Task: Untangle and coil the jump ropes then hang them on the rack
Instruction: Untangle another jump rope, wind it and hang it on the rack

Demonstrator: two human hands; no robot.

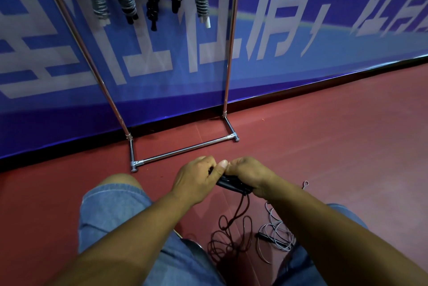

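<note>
Left hand point(196, 177), right hand point(250, 174) grip black rope point(231, 185) | grey rope point(275, 232), rack point(185, 149) nearby

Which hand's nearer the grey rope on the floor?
Right. The right hand grips the black handles just up and left of the grey rope in the picture; the left hand holds the same handles further left.

Rack point(185, 150): chromed metal tube, shiny, smooth. Floor point(324, 146): matt red, looks rubbery. Banner point(301, 42): blue printed sheet, slight gloss. Shorts point(111, 211): denim cloth, matt. Handles point(231, 185): black plastic, semi-gloss. Dark rope point(231, 234): thin smooth cord. Grey rope point(278, 232): pale, glossy, prob. plastic-coated.
</note>
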